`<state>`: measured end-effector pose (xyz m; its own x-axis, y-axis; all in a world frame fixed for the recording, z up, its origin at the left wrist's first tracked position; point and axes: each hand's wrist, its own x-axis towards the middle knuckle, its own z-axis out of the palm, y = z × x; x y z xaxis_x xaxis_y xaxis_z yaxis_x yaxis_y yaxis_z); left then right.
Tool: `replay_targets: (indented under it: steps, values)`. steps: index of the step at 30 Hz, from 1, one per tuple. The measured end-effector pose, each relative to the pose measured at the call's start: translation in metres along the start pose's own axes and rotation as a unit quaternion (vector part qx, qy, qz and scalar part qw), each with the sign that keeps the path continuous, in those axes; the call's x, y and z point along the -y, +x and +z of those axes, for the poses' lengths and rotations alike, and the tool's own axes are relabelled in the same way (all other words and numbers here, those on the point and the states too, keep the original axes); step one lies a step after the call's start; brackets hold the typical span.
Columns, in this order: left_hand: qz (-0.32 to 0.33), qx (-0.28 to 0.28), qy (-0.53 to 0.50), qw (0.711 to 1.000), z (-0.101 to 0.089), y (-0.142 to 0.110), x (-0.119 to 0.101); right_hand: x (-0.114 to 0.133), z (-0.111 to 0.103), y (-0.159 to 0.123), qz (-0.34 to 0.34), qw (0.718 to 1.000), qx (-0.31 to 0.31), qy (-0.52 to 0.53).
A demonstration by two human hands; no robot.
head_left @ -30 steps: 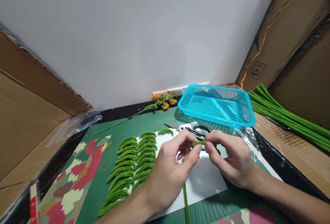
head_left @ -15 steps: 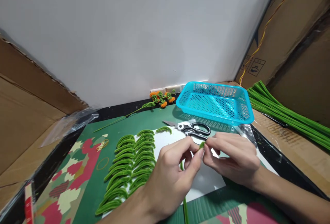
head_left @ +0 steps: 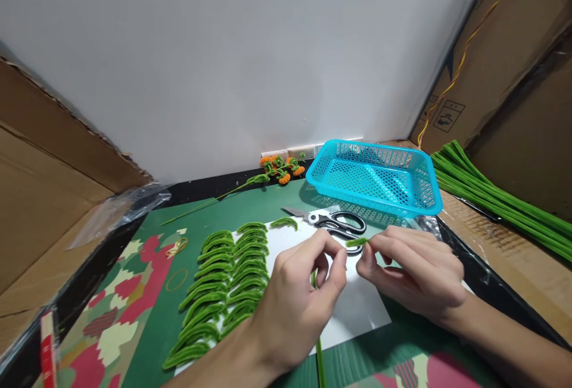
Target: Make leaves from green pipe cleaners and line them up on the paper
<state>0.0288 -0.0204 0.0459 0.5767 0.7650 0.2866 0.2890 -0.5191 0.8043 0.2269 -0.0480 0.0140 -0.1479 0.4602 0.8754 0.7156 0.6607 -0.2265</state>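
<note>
My right hand (head_left: 413,269) pinches a short green pipe cleaner piece (head_left: 356,242) between thumb and forefinger, its free end pointing left. My left hand (head_left: 308,298) is close beside that end, thumb and forefinger nearly together; whether anything sits between them is hidden. A longer green pipe cleaner (head_left: 320,361) runs down from behind my left hand; I cannot tell whether the curled fingers grip it or it just lies there. Bent green pipe cleaner pieces (head_left: 210,281) lie in two columns on white paper (head_left: 361,310), with one single piece (head_left: 285,222) apart from them.
Scissors (head_left: 333,221) lie just beyond my hands, in front of a blue plastic basket (head_left: 375,203). A stem with orange flowers (head_left: 281,168) rests at the back. Long green pipe cleaners (head_left: 500,197) are bundled at right. Rubber bands (head_left: 177,279) lie at left on the green mat (head_left: 179,227).
My hands have drawn slightly apart. The short piece, earlier between both hands' fingertips, now sticks out from my right hand, which has shifted right. My left hand has barely moved.
</note>
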Motion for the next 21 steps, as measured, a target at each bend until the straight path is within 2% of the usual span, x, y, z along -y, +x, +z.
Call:
replay_targets:
  steps: [6,11,15,17,21]
  values:
    - [-0.008,0.032,0.003,0.999,-0.004,0.002,-0.002,0.001,0.002,-0.003,0.001,0.999,0.016,0.041]
    - [0.004,0.037,0.024,0.999,-0.002,-0.001,0.002,0.005,0.006,-0.003,0.014,0.999,0.006,0.052]
    - [0.049,0.029,0.042,0.997,-0.001,-0.003,0.004,0.004,0.008,0.0,0.03,0.997,0.035,0.057]
    - [0.045,0.025,0.036,0.998,-0.001,-0.004,0.005,0.004,0.009,0.0,0.037,0.996,0.051,0.062]
    - [0.031,0.014,0.033,0.999,-0.001,-0.004,0.003,0.006,0.012,-0.002,0.032,0.997,0.043,0.059]
